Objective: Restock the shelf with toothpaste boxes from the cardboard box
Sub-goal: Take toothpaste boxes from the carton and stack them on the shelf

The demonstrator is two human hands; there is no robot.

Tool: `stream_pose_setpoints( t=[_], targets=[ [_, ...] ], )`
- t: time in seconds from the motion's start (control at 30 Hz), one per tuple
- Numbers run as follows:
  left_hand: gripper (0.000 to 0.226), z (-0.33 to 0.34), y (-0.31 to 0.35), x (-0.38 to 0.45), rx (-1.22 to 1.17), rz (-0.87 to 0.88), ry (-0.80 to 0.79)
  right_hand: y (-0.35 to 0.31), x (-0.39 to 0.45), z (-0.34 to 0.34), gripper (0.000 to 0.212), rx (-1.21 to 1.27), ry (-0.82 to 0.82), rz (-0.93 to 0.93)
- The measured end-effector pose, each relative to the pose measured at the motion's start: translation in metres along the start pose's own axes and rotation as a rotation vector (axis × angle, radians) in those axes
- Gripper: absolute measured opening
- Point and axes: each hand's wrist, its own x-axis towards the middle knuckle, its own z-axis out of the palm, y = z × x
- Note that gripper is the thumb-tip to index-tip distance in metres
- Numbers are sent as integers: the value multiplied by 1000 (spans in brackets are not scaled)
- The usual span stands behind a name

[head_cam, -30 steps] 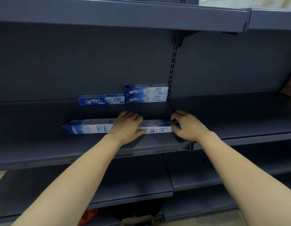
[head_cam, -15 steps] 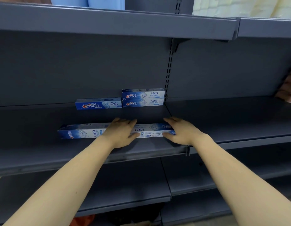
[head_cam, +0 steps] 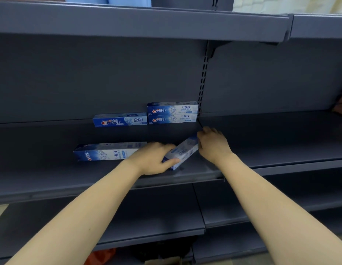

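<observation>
On the grey shelf (head_cam: 51, 175) a blue-white toothpaste box (head_cam: 107, 153) lies lengthwise near the front. To its right a second box (head_cam: 183, 152) is slanted, its far end raised toward the back. My left hand (head_cam: 154, 157) grips its near end, thumb under the box. My right hand (head_cam: 214, 146) holds its far end with curled fingers. Against the back panel stand a single Crest box (head_cam: 120, 120) and a stack of two Crest boxes (head_cam: 173, 112). The cardboard box (head_cam: 162, 261) shows only as a brown edge at the bottom.
An upper shelf (head_cam: 147, 23) overhangs the work area. A slotted upright (head_cam: 204, 77) divides the bays, and the right bay's shelf (head_cam: 281, 134) is bare. Lower shelves (head_cam: 147, 217) run beneath. Something orange (head_cam: 103, 255) lies on the floor.
The right-hand box, earlier in line with the left one under both hands, has been turned and lifted at a slant. The view has moved closer to the shelf.
</observation>
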Motion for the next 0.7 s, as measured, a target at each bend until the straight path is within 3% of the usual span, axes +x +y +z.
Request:
stream_pose_setpoints(
  t=[0.07, 0.17, 0.23, 0.4, 0.53, 0.7],
  targets=[
    [41, 3, 2, 2, 6, 61, -2, -11, 4, -2, 29, 131, -21, 112],
    [32, 5, 4, 4, 79, 64, 25, -24, 11, -7, 50, 328, -80, 326],
    [32, 5, 3, 5, 161, 60, 76, -30, 12, -11, 59, 306, -134, 378],
    [36, 2, -10, 10, 294, 16, 123, -38, 18, -13, 59, 367, -216, 370],
    [37, 0, -15, 12, 179, -58, 110, -40, 23, -18, 51, 396, -273, 217],
    [41, -1, -17, 16, 126, -152, 101, -37, 29, -15, 73, 557, -378, 35]
  ],
)
